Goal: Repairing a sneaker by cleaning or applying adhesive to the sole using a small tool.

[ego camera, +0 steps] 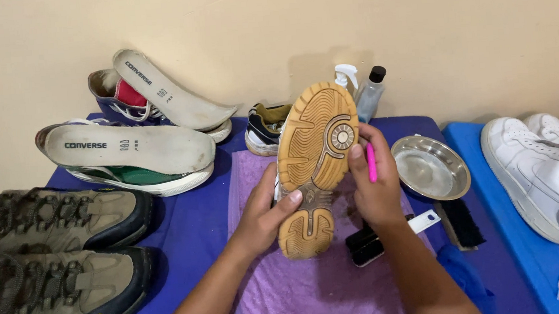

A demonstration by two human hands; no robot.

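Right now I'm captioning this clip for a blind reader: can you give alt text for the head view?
A left hand holds a shoe sole-up over a purple towel while the right hand grips a pink tool against it. Brown hiking shoes, sneakers with insoles out, a metal bowl and white sneakers surround them.

Head camera looks down (close) at table point(191, 217).
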